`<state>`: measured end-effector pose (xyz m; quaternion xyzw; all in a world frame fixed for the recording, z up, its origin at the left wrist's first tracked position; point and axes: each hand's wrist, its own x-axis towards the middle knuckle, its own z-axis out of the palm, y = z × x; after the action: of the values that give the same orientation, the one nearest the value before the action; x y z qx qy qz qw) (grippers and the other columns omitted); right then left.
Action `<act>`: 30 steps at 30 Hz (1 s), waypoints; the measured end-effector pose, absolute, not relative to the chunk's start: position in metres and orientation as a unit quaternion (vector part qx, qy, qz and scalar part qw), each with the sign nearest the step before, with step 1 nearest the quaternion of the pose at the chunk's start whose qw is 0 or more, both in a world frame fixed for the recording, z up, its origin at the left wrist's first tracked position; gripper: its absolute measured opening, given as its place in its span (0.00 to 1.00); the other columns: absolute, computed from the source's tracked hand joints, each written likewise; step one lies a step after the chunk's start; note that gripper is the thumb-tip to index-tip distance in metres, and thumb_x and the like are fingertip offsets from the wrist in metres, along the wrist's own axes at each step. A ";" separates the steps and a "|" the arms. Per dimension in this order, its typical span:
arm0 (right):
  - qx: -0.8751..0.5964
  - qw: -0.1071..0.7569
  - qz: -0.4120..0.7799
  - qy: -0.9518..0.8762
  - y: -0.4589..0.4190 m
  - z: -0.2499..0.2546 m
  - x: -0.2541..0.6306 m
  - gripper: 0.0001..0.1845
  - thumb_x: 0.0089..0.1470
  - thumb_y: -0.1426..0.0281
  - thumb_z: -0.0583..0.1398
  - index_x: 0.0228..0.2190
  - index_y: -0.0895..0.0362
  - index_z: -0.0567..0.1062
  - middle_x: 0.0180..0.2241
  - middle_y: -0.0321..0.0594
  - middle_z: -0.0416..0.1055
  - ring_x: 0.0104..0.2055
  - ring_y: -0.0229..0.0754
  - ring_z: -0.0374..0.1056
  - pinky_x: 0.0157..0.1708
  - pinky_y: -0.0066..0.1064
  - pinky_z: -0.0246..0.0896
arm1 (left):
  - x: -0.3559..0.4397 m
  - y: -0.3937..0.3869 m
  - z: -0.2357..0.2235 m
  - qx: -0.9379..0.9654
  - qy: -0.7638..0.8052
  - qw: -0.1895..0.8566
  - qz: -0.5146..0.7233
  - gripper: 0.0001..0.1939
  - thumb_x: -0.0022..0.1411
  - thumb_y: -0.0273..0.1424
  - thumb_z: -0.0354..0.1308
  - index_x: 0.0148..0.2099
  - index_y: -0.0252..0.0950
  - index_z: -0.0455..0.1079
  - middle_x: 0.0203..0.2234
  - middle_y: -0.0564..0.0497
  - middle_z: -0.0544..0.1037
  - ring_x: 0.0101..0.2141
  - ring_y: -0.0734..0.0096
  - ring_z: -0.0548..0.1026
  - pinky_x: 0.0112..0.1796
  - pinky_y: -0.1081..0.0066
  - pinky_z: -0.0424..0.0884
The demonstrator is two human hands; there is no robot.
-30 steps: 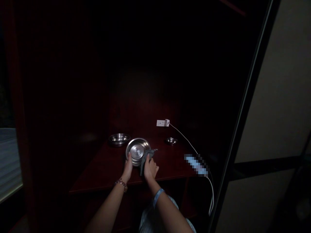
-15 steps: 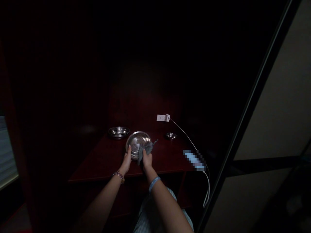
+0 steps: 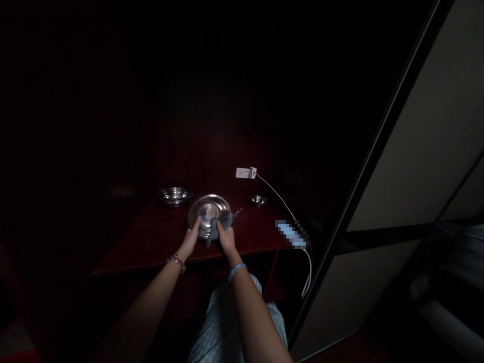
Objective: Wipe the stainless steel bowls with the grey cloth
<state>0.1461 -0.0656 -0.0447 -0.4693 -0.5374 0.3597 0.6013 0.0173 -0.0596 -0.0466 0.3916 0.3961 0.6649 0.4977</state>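
Note:
A round steel plate [image 3: 208, 210] stands tilted on the dark red table [image 3: 159, 242], its face toward me. My left hand [image 3: 191, 239] grips the plate's lower left rim, thumb on the face. My right hand [image 3: 225, 240] is closed on a grey cloth [image 3: 223, 225] and presses it against the plate's lower right part. A beaded bracelet circles my left wrist and a pale blue band my right.
A steel bowl [image 3: 174, 196] sits behind left of the plate. A small steel cup [image 3: 257, 200] stands to the right. A white power strip [image 3: 246, 173] with a white cable [image 3: 282, 204] runs to a phone [image 3: 291, 234] at the table's right edge. A dark-framed panel [image 3: 378, 166] stands right.
The cloth in my right hand has slid from the plate's right edge onto its lower face. The view has shifted, so everything sits a little higher and further left.

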 end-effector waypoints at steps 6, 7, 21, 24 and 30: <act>-0.463 0.624 0.364 -0.513 -0.068 -0.042 0.150 0.18 0.50 0.60 0.58 0.33 0.62 0.78 0.35 0.47 0.78 0.39 0.44 0.73 0.39 0.29 0.65 | 0.020 -0.067 -0.044 0.439 0.392 0.473 0.655 0.21 0.55 0.38 0.60 0.50 0.34 0.72 0.50 0.44 0.75 0.56 0.61 0.68 0.57 0.63 0.59; -0.462 0.630 0.368 -0.504 -0.068 -0.042 0.150 0.18 0.49 0.60 0.58 0.33 0.62 0.78 0.35 0.47 0.78 0.38 0.44 0.73 0.38 0.29 0.65 | 0.020 -0.067 -0.044 0.457 0.386 0.466 0.652 0.21 0.55 0.38 0.60 0.50 0.35 0.72 0.51 0.44 0.75 0.56 0.61 0.68 0.58 0.63 0.58; -0.361 0.673 0.477 -0.434 -0.067 -0.039 0.148 0.20 0.42 0.62 0.63 0.36 0.63 0.77 0.36 0.43 0.77 0.38 0.42 0.72 0.40 0.29 0.66 | 0.020 -0.068 -0.043 0.514 0.438 0.430 0.600 0.14 0.53 0.33 0.59 0.41 0.32 0.75 0.41 0.45 0.80 0.51 0.60 0.72 0.55 0.64 0.61; -0.355 0.667 0.483 -0.442 -0.065 -0.040 0.147 0.21 0.42 0.62 0.64 0.37 0.63 0.76 0.38 0.44 0.77 0.39 0.42 0.72 0.41 0.30 0.66 | 0.021 -0.069 -0.041 0.514 0.442 0.428 0.598 0.13 0.53 0.34 0.58 0.40 0.32 0.75 0.41 0.45 0.80 0.51 0.60 0.71 0.55 0.64 0.61; -0.332 0.671 0.487 -0.450 -0.061 -0.045 0.146 0.20 0.41 0.64 0.65 0.37 0.62 0.76 0.39 0.44 0.77 0.39 0.42 0.72 0.43 0.31 0.66 | 0.021 -0.069 -0.041 0.516 0.464 0.410 0.592 0.14 0.52 0.33 0.58 0.40 0.32 0.75 0.42 0.45 0.80 0.50 0.60 0.72 0.54 0.65 0.61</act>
<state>0.1462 -0.0614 -0.0452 -0.3319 -0.4495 0.4869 0.6713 0.0213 -0.0685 -0.0406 0.5162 0.4637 0.5923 0.4096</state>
